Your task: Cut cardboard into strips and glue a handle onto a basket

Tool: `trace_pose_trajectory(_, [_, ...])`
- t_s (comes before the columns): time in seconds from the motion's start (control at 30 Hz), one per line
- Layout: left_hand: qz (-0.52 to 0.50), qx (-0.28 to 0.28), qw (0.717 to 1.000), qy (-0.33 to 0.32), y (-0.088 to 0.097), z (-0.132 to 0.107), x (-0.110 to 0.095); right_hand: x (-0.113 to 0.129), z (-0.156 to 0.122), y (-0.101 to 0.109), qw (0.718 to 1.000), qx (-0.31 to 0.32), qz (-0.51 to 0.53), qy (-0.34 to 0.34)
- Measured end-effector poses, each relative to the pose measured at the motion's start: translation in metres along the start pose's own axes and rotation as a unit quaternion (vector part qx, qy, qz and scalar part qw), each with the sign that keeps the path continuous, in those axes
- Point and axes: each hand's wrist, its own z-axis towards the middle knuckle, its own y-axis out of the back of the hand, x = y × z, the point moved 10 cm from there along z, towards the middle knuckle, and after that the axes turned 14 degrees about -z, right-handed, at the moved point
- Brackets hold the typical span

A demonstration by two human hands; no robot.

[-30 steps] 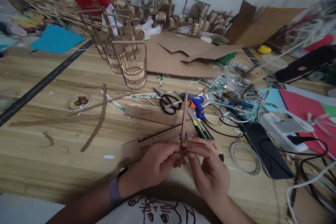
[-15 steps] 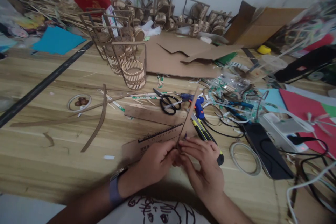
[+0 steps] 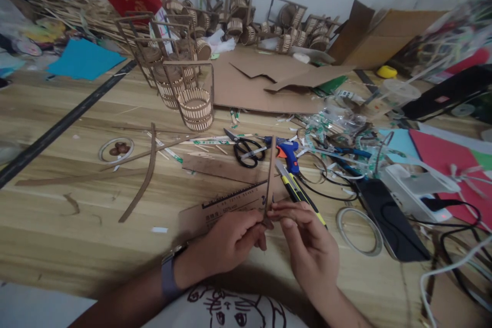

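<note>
Strip (image 3: 271,174) back near upright, its tip swinging from one o'clock round to twelve in the last half second! Left hand (image 3: 232,238) pinches the lower end between thumb and forefinger; right hand (image 3: 313,251) has eased out a touch toward three o'clock, fingertips at that same end, though whether they pinch or merely touch, I can't tell. So attention, I'd judge, remains on the strip's foot, its angle unsettled. Around the hands: glue gun (image 3: 292,156) at one o'clock, utility knife (image 3: 298,189) at two, slatted basket (image 3: 196,110) at eleven.
</note>
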Motion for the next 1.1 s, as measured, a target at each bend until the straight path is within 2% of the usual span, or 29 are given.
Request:
trace_pose_trajectory(0.07, [-0.007,0.004,1.000,0.001,0.000,0.001,0.000,0.001,-0.001,0.001,1.000,-0.007,-0.003,0.005])
trace_pose_trajectory(0.27, [-0.036,-0.030,0.998,0.029,0.006,0.001,0.009,0.024,-0.007,-0.004,0.990,-0.005,-0.069,0.120])
trace_pose_trajectory(0.53, [-0.021,-0.033,0.999,0.026,0.006,-0.001,0.012,0.030,-0.009,-0.009,0.976,-0.001,-0.150,0.159])
trace_pose_trajectory(0.7, [-0.041,-0.009,0.999,-0.017,0.001,-0.002,-0.002,0.029,-0.008,-0.001,0.982,-0.010,-0.128,0.141])
trace_pose_trajectory(0.8, [-0.043,0.007,0.998,-0.038,-0.001,-0.002,-0.006,0.022,-0.008,0.001,0.990,-0.011,-0.092,0.107])
trace_pose_trajectory(0.97, [-0.006,0.017,0.999,-0.036,-0.001,-0.002,-0.004,0.006,-0.007,0.005,0.999,-0.024,-0.025,0.029])
trace_pose_trajectory(1.1, [0.002,0.020,1.000,-0.023,-0.001,-0.001,-0.004,0.002,-0.004,0.006,1.000,-0.027,0.001,0.005])
